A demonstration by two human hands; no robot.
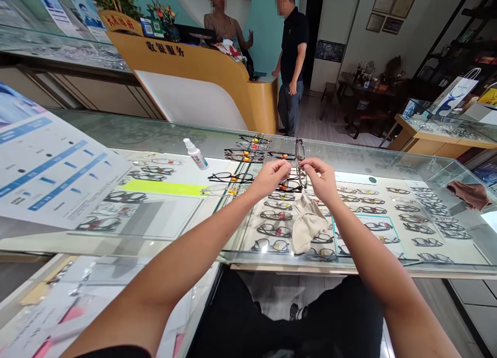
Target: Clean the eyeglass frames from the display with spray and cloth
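Above the glass counter I hold a pair of eyeglasses turned on end, one lens up. My right hand is closed in a pinch on the rim side of the frame. From the other side, my left hand pinches the same glasses, at what looks like a temple; the fingertips partly hide the grip. A crumpled beige cloth lies on the counter just below my hands. Several glasses with orange tags lie on the glass to the left, near a white spray bottle standing upright.
Rows of eyeglasses lie inside the glass display case. A printed board stands at the left, and a brown cloth lies at the right end. Beyond is a yellow reception desk with two people beside it.
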